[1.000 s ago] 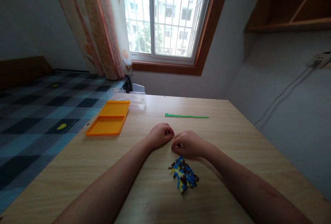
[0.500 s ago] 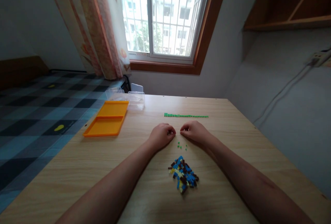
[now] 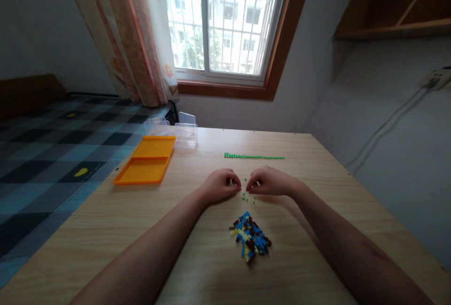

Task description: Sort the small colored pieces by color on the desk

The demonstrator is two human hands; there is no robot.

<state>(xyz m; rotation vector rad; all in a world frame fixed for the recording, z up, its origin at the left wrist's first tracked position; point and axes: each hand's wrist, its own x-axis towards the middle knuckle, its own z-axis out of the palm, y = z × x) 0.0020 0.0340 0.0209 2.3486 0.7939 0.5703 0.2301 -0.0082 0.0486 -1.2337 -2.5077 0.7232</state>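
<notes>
Several loose tiny green bricks (image 3: 243, 198) lie on the table between and just below my two hands. My left hand (image 3: 224, 185) is curled, thumb and fingertips together, just left of these pieces. From the right, my right hand (image 3: 268, 181) points its pinched thumb and forefinger down beside the same pieces. Whatever is in either pinch is too small to see. One single green brick (image 3: 245, 179) lies in the gap between the hands. Beyond them runs a long row of small green bricks (image 3: 253, 156). Nearer to me is a mixed pile of blue, brown and yellow bricks (image 3: 249, 238).
An orange tray (image 3: 141, 183) with two sections lies at the table's left. Behind it stand clear plastic boxes (image 3: 186, 138). The wooden table (image 3: 310, 164) borders a checked bed (image 3: 52, 140) on the left and a wall on the right.
Both hands have come slightly nearer to the loose green pieces. A single green brick now shows in the gap between the hands, where none was visible before.
</notes>
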